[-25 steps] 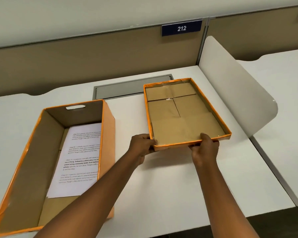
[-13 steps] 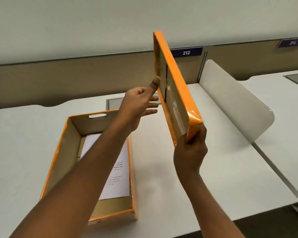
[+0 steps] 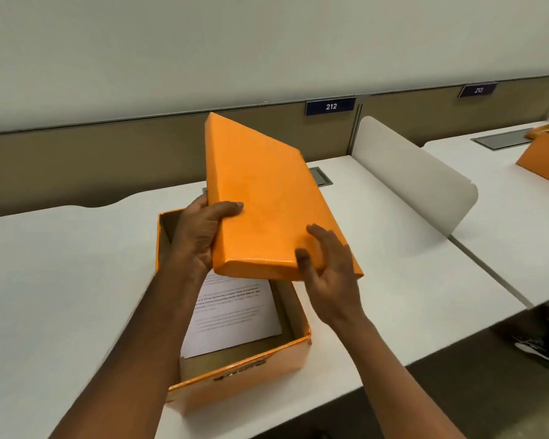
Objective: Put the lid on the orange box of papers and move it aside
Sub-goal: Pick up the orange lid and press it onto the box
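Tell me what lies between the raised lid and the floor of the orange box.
In the head view, only the printed papers lie there, under the lid.

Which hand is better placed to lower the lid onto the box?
Left. The left hand grips the lid edge over the box; the right hand is open, only touching its near corner.

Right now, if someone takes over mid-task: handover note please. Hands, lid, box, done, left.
Left hand: gripping the lid's left edge.
Right hand: fingers loosely open at the lid's near right corner.
Lid: orange side up, tilted, held above the box, not seated.
Box: open on the desk, papers inside.
Done: lid picked up and turned over.
Left: lower it square onto the box, then move the box aside.
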